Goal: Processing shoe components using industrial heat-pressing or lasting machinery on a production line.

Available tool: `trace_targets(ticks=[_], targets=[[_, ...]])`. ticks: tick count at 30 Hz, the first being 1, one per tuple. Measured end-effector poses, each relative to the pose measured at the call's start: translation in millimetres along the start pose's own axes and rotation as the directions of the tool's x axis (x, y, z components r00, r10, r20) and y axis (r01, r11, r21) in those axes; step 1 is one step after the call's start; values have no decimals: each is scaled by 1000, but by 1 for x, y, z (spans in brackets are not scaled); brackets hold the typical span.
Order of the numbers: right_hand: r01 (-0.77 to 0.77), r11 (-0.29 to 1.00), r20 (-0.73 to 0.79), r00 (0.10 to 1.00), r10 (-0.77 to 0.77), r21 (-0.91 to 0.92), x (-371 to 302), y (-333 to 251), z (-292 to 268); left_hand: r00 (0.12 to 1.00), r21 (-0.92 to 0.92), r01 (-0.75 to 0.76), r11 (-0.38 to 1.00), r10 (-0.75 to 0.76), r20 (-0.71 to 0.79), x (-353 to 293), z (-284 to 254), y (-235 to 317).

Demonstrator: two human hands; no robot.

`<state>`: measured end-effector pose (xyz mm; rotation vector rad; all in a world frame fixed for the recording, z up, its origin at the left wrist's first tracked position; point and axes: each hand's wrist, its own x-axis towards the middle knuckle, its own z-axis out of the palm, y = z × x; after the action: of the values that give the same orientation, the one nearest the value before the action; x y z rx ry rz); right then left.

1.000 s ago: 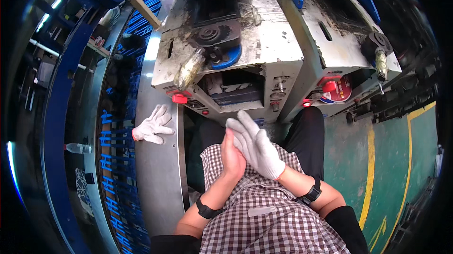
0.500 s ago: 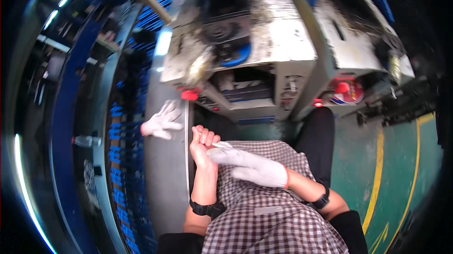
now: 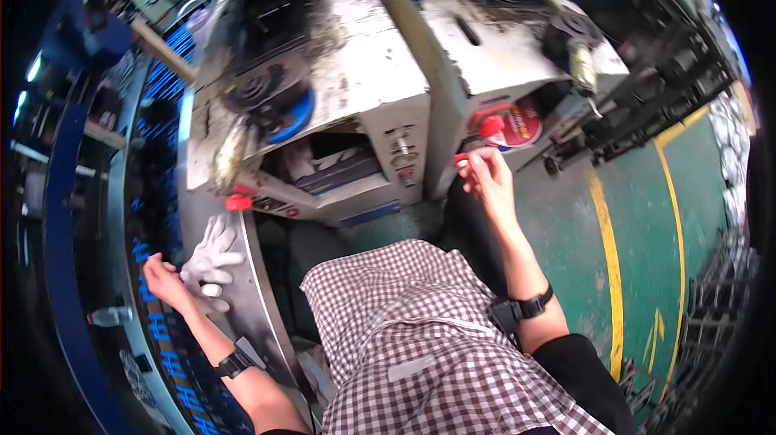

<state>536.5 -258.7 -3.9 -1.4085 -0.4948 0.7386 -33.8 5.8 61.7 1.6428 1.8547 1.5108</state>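
Observation:
My left hand (image 3: 164,281) is bare and hovers over the left bench edge. Its fingers are loosely bent and apart, with nothing seen in them. Beside it, white knitted gloves (image 3: 212,255) lie in a loose pile on the grey metal bench (image 3: 257,306). My right hand, also bare (image 3: 490,180), reaches forward to the front of the right machine (image 3: 517,47). Its bent fingers are at a small red button (image 3: 461,161); whether they touch it I cannot tell. I see nothing held there.
The left machine (image 3: 368,63) has a red knob (image 3: 238,199) and an open compartment (image 3: 331,166). A red round container (image 3: 522,124) sits in the right machine's recess. Blue racks and a plastic bottle (image 3: 111,318) are at left. Yellow lines (image 3: 608,273) mark the green floor.
The glove has come off my right hand and lies by the other on the bench. My hands have parted, left toward the bench, right forward to the machine. The view has shifted right.

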Motion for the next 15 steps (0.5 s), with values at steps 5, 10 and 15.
trace_targets(ticks=[5,10,15], targets=[[93,969,-174,975,-135,-231,23,5,-10,975,165,-179,970,153,162,-44,78,-35],[146,646,-284,810,-513,-749,34,-9,-16,963,152,-268,951,259,75,-115,75,54],[266,156,49,631,-774,-951,45,-10,-39,941,-3,-243,970,236,242,-171,83,88]])
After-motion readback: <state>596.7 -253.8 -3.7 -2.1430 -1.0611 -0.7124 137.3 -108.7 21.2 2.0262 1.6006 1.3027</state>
